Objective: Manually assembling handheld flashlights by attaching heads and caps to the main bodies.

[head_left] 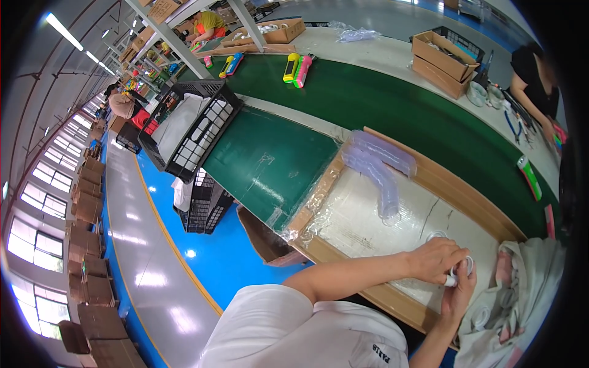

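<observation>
Over the near right part of a shallow cardboard tray (515, 232), both my hands come together around a small white ring-shaped part (470, 265). The fingers of my left hand (434, 259) are closed on it from the left. My right hand (459, 293) grips it from below, so much of the part is hidden. Just beyond my left hand another white ring (437, 235) lies on the tray. Rows of clear, bluish plastic rounds (383, 178) nest in the tray's far left part.
Right of the tray lies a crumpled pale cloth (534, 282) with a white ring (481, 316) on it. Behind runs a green conveyor belt (380, 101) carrying colourful flashlight-shaped items (299, 69). Black crates (211, 126) stand left. Another person (532, 86) works at far right.
</observation>
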